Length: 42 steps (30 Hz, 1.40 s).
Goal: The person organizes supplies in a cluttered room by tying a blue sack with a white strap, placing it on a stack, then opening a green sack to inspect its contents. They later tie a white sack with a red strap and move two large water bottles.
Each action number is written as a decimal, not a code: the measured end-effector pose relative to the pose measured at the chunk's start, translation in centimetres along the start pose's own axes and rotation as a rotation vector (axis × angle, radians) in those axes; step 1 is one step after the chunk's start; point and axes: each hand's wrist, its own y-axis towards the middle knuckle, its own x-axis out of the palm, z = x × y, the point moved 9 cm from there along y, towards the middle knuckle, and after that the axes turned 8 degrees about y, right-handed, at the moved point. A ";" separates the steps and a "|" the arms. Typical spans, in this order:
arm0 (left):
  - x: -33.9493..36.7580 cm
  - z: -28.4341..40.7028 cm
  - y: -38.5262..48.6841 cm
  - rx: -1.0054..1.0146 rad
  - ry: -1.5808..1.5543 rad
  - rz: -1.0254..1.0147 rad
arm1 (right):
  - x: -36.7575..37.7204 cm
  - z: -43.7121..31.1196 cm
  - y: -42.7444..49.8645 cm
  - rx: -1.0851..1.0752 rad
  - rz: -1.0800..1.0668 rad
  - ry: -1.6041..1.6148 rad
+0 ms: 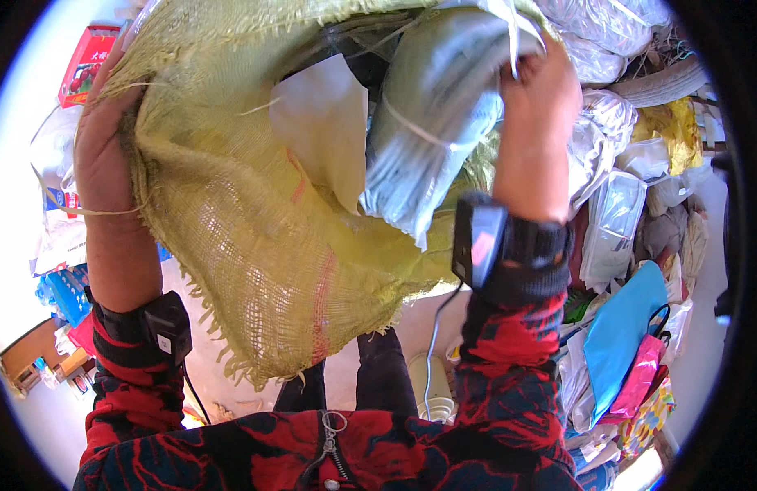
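A frayed yellow-green woven sack (231, 202) hangs open in front of me, with a red stripe on its weave. My left hand (105, 153) grips its left edge; the fingertips are partly hidden behind the cloth. Inside the sack's mouth is a pale bundle (440, 116) of what looks like folded plastic, bound with string and blurred. My right hand (541, 92) has its fingers curled on the bundle's upper right end, by a white strip (513, 37). Beside the bundle, a stiff cream-coloured sheet (323, 123) stands up in the opening.
On the right are heaped plastic bags (615, 227), a tire (661, 83), a blue flat bag (627, 337) and a pink bag (639, 377). A red box (86, 64) and a blue package (68, 294) stand left. Near my legs is a pale bucket (432, 380).
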 end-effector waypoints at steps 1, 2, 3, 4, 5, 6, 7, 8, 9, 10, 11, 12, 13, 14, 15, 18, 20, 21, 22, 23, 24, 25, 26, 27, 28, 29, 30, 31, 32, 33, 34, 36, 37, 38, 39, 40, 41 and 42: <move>0.0 -0.5 0.5 -0.027 0.033 0.016 | 3.8 -0.3 1.0 -0.204 -0.118 -0.588; 0.2 -1.4 0.9 -0.068 0.098 0.020 | 7.5 0.5 1.9 -0.376 -0.189 -1.014; 0.3 -2.6 1.1 -0.127 0.153 0.056 | 11.4 2.5 3.4 -0.325 -0.243 -1.260; 0.5 -3.8 1.3 -0.169 0.202 0.094 | 15.1 2.1 3.8 -0.503 -0.274 -1.011; 1.8 -4.4 1.4 -0.122 0.114 0.053 | 17.8 1.7 3.7 -0.674 -0.296 -0.749; 2.8 -4.8 1.4 -0.058 0.137 0.021 | 20.6 3.3 3.7 -0.671 -0.496 -0.570; 3.3 -5.8 1.1 -0.053 0.180 0.049 | 22.8 4.8 2.8 -0.652 -0.695 -0.390; 3.9 -6.9 1.1 -0.070 0.147 0.061 | 23.8 5.2 2.3 -0.747 -0.686 -0.364; 4.2 -7.7 1.3 -0.082 0.117 0.077 | 24.7 5.3 1.1 -0.845 -0.676 -0.333; 4.3 -8.3 1.4 -0.091 0.088 0.095 | 25.2 5.2 -0.1 -0.946 -0.664 -0.297; 4.1 -8.4 1.6 -0.089 0.135 0.114 | 26.6 6.7 -0.6 -0.745 -0.813 -0.218; 3.8 -8.6 1.5 -0.097 0.182 0.132 | 26.9 9.6 0.4 -0.202 -0.909 0.103; 3.9 -8.3 1.5 -0.052 0.186 0.099 | 27.0 12.8 -0.6 0.358 -0.944 0.414; 3.4 -8.5 1.4 -0.092 0.192 0.106 | 26.6 12.4 -0.8 0.316 -0.935 0.416; 3.1 -8.1 1.1 -0.078 0.254 0.101 | 26.1 11.9 -0.9 0.271 -0.926 0.421; 1.7 -7.0 0.0 -0.039 0.512 0.098 | 24.1 9.7 -1.2 0.137 -0.933 0.374; 0.6 -6.9 -0.7 -0.082 0.432 0.121 | 22.6 8.3 -1.3 0.068 -0.967 0.305; 0.0 -7.1 -1.0 -0.119 0.386 0.152 | 21.9 7.8 -1.5 0.041 -0.986 0.274; 0.0 -7.0 -1.1 -0.119 0.351 0.124 | 21.2 7.4 -1.6 0.022 -0.999 0.248; -0.1 -7.0 -1.2 -0.116 0.310 0.115 | 20.6 7.1 -1.7 0.006 -1.011 0.224; -0.2 -6.9 -1.2 -0.111 0.269 0.106 | 20.3 6.8 -1.8 -0.005 -1.021 0.199; -0.2 -6.9 -1.1 -0.106 0.227 0.098 | 19.8 6.2 -2.1 -0.057 -1.034 0.198; -0.2 -7.0 -1.3 -0.124 0.190 0.093 | 19.8 6.5 -2.1 -0.004 -1.028 0.131; -0.2 -7.2 -1.3 -0.142 0.155 0.085 | 19.7 6.4 -2.2 -0.015 -1.043 0.089; -0.3 -7.4 -1.4 -0.170 0.126 0.084 | 19.7 6.1 -2.3 -0.037 -1.041 0.044; -0.5 -7.1 -1.4 -0.141 0.133 0.087 | 19.5 6.5 -2.0 0.001 -1.006 -0.039; -0.8 -6.9 -1.5 -0.126 0.148 0.099 | 19.3 6.6 -2.0 0.036 -1.019 -0.052; -1.1 -6.7 -1.6 -0.112 0.163 0.111 | 19.4 6.2 -2.0 -0.056 -1.031 -0.148; -1.4 -6.5 -1.5 -0.092 0.178 0.110 | 19.0 6.7 -1.8 -0.076 -1.017 -0.292; -1.7 -6.1 -1.5 -0.071 0.192 0.111 | 18.9 7.2 -1.6 -0.109 -0.996 -0.419; -2.1 -5.9 -1.4 -0.048 0.180 0.118 | 18.7 7.6 -1.5 -0.200 -0.991 -0.557; -2.4 -5.4 -1.4 0.005 0.201 0.091 | 19.0 9.0 -1.3 -0.290 -0.958 -0.727; -2.6 -5.1 -1.3 0.031 0.200 0.081 | 19.1 9.0 -1.6 -0.414 -0.938 -0.710; -3.0 -5.0 -1.2 0.032 0.189 0.086 | 19.9 8.9 -1.3 -0.282 -0.898 -0.293; -3.3 -4.9 -1.1 0.035 0.176 0.091 | 20.4 8.1 -1.5 -0.237 -0.892 0.191; -3.9 -5.0 -0.8 0.007 0.164 0.120 | 20.6 8.6 -1.2 -0.369 -0.917 -0.146; -4.0 -4.5 -0.6 0.065 0.174 0.107 | 21.3 8.7 -1.2 -0.479 -0.929 -0.348; -4.4 -4.1 -0.2 0.090 0.185 0.119 | 21.5 8.6 -1.3 -0.598 -0.943 -0.538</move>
